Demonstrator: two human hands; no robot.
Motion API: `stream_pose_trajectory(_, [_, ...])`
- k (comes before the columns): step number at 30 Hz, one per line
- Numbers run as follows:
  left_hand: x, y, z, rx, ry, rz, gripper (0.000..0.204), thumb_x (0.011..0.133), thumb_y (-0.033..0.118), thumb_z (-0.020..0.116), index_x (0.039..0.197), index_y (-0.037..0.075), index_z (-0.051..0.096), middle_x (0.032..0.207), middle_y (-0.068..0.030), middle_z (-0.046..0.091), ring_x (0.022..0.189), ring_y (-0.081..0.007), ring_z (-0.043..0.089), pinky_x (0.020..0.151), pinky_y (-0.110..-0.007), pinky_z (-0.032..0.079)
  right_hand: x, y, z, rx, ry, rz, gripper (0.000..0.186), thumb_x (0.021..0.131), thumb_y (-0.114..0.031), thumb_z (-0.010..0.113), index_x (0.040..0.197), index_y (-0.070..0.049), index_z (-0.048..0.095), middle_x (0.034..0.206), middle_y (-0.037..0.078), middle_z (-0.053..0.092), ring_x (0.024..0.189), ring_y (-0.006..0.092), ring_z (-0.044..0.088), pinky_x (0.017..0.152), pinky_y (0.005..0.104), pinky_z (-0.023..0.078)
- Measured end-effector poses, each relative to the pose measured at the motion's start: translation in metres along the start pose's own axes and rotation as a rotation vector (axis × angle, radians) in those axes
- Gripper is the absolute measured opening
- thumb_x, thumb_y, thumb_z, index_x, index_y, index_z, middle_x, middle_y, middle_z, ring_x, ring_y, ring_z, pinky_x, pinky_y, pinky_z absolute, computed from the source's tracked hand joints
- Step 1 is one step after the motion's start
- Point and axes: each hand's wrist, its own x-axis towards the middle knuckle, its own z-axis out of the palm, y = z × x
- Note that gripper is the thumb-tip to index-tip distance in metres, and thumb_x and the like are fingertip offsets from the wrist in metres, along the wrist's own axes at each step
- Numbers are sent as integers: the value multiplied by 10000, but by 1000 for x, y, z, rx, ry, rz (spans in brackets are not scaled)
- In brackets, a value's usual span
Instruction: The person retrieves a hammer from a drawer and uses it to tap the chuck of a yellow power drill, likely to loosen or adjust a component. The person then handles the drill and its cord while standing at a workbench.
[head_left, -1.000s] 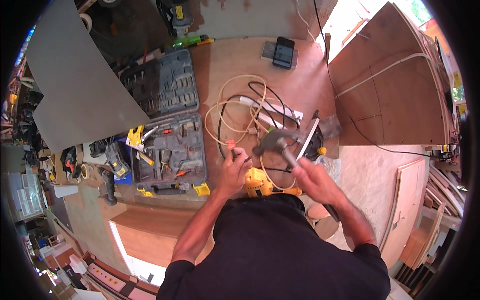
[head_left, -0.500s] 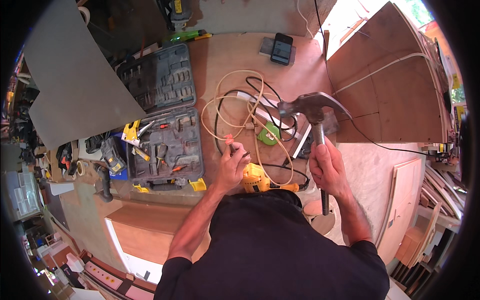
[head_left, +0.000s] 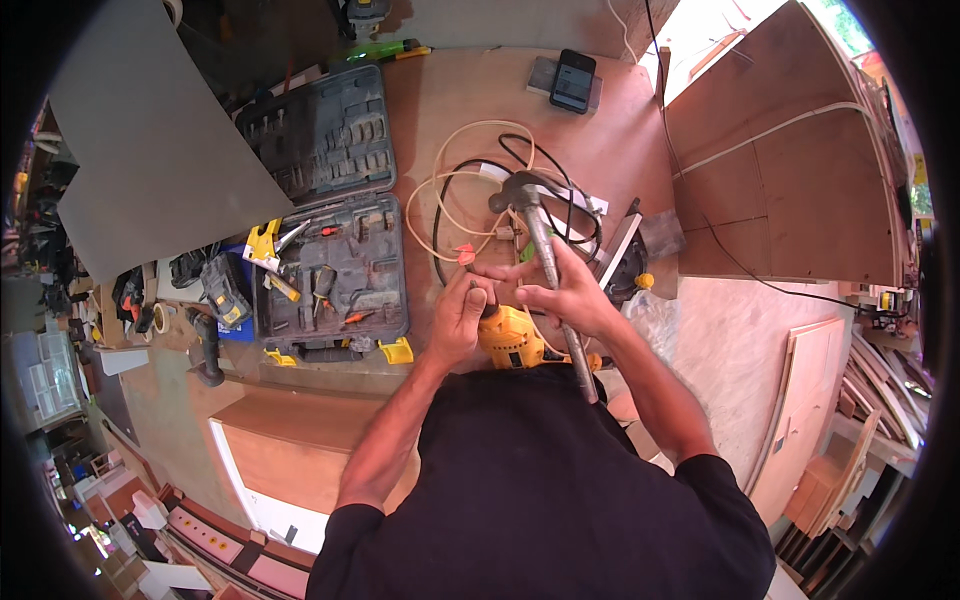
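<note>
My left hand (head_left: 462,322) is closed around a slim dark piece with an orange-red top (head_left: 466,255); its kind I cannot make out. My right hand (head_left: 568,285) holds a claw hammer (head_left: 541,240) loosely by its metal shaft, head pointing away from me and handle end toward my body. The right fingertips reach across to the left fingers, touching or nearly so. Just below both hands lies a yellow power tool (head_left: 510,338), partly covered by them. Beyond the hands, a cream cable (head_left: 437,185) and a black cable lie in loops, with a green object partly hidden behind the hammer.
An open grey tool case (head_left: 385,250) with screwdrivers and other tools lies on the left of the bench. A phone (head_left: 573,80) rests at the far side. Brown boards (head_left: 770,190) stand at the right, and a large grey sheet (head_left: 160,150) juts in at upper left.
My right hand has moved left to my left hand, and the hammer has swung left and lower, now tilted. My left hand still grips the orange-red-topped piece.
</note>
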Motion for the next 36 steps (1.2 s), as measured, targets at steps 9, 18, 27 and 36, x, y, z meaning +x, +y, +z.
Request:
stream_pose_trajectory(9, [0, 12, -4, -132, 16, -138, 440, 1191, 382, 446, 967, 29, 584, 1329, -162, 713, 997, -160, 630, 895, -333, 496, 31, 33, 26, 292, -257, 126, 642, 793, 24, 847, 1377, -44, 590, 1088, 50, 714, 741, 78, 662, 504, 224, 467])
stream_pose_trajectory(18, [-8, 0, 3, -247, 119, -121, 432, 1191, 361, 442, 1080, -6, 643, 1473, -226, 642, 1230, -272, 649, 1098, -406, 467, 39, 44, 37, 227, -122, 41, 707, 695, 73, 919, 1323, -10, 604, 1252, 129, 751, 1124, 171, 729, 813, 302, 608])
stream_pose_trajectory(27, [-2, 5, -4, -228, 41, -180, 467, 1177, 379, 471, 1142, -36, 681, 1494, -244, 620, 1384, -348, 607, 1198, -461, 422, 26, 34, 48, -121, 108, -15, 714, 679, -119, 1008, 1231, 25, 578, 1211, 161, 735, 1146, 271, 734, 1004, 421, 583])
stream_pose_trajectory(36, [2, 11, -9, -173, 41, -175, 457, 1175, 364, 492, 1121, -21, 732, 1430, -205, 690, 1306, -269, 656, 1130, -409, 482, 27, 37, 32, 333, -202, 98, 669, 753, 21, 879, 1353, -41, 590, 1076, 24, 730, 725, 28, 643, 511, 198, 462])
